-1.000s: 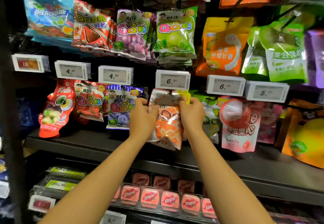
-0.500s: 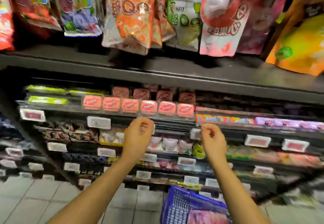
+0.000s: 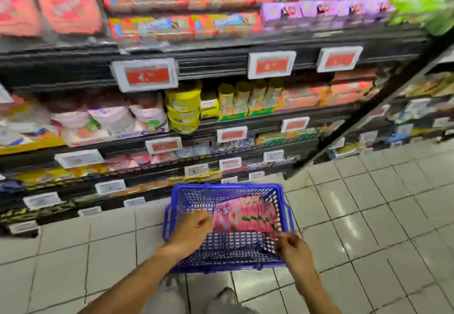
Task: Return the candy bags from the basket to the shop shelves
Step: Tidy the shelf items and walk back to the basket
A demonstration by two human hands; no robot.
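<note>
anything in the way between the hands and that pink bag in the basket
Nothing visible. The left hand is already at the pink candy bag's edge, the right hand by its lower corner, and the blue basket is open-topped.

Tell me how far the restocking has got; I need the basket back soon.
Done: can't tell from this view alone. In hand: both hands reach into the blue basket on the floor, the left hand and right hand at the edges of a pink candy bag. Left: that bag must go to the shelves; no other bag shows in the basket.
</note>
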